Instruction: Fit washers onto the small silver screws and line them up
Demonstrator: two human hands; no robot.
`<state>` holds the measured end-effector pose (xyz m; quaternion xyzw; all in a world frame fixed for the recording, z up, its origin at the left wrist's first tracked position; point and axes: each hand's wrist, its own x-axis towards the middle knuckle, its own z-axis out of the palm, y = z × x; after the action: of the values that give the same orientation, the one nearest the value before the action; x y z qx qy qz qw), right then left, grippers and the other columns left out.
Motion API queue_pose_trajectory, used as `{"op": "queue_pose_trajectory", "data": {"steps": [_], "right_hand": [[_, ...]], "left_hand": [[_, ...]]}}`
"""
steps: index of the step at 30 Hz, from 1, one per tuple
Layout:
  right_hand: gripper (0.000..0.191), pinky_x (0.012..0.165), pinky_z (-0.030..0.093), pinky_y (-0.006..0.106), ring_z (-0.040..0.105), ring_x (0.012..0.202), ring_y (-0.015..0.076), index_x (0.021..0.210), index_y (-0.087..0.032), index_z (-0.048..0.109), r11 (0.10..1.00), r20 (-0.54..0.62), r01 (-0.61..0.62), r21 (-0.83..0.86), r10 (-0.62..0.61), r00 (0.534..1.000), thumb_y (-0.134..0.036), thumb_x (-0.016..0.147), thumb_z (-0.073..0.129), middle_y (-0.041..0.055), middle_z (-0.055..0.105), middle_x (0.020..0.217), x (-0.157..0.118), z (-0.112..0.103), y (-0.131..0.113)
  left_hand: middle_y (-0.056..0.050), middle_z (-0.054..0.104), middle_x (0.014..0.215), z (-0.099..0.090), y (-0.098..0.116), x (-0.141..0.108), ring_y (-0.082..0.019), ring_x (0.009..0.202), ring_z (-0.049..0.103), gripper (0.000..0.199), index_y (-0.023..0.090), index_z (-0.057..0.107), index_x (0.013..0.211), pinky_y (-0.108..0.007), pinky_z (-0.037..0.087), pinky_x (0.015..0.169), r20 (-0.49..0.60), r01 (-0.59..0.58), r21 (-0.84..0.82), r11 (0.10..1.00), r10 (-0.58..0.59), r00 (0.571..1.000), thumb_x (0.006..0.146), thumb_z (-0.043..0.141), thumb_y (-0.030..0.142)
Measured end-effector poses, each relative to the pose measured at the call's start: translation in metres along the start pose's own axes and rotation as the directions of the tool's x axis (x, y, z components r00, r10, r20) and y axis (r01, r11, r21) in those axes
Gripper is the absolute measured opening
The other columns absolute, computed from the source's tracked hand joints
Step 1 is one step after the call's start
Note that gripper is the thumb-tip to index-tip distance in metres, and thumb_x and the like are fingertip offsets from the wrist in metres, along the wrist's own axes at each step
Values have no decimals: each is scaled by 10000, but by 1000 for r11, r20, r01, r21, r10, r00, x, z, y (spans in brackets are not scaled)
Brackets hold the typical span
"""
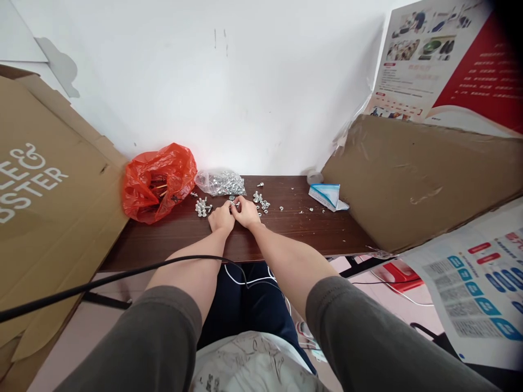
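My left hand [222, 218] and my right hand [246, 212] meet over the dark brown table, fingers closed together around something small that I cannot make out. Just left of them is a cluster of silvery bolts [202, 207]. On the right lie more bolts [257, 197] and several loose nuts or washers [265, 206]. Behind my hands rests a clear plastic bag [223, 183] full of small metal parts.
An open red plastic bag [159, 182] stands at the table's left. Cardboard panels [49, 179] rise on both sides. A blue and white packet [327, 196] lies at the right. A black cable [163, 264] crosses my left forearm.
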<state>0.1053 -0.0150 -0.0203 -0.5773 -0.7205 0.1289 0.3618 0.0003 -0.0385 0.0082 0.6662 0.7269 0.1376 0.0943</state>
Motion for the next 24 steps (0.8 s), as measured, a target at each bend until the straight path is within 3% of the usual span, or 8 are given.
{"op": "queue_pose_trajectory", "data": {"steps": [8,14,24], "right_hand": [[166,634,382,273,558,654,181,817,-204,585,998,26,-42,-51,44,999,-347,827,500,25,631,726,2,0,-2],[255,625,375,259,574,667,179,1066,-232,574,997,52,-6,-73,9,999,-338,859,472,-1,641,746,-2,-6,-5],[244,648,382,264,617,709,203,1080,-214,555,988,75,-23,-150,34,997,-339,922,418,30,670,781,-2,-5,-7]], "left_hand": [[-96,713,929,1,0,1,-284,899,663,301,295,628,1105,-343,455,737,-25,13,-19,1000,-13,1000,905,413,361],[-98,715,933,3,-1,1,-280,900,663,303,297,646,1093,-339,453,739,-37,16,-35,999,-18,999,901,423,369],[-111,717,942,3,-1,6,-282,899,658,303,303,686,1063,-338,442,741,-52,11,-72,997,-15,999,888,451,380]]}}
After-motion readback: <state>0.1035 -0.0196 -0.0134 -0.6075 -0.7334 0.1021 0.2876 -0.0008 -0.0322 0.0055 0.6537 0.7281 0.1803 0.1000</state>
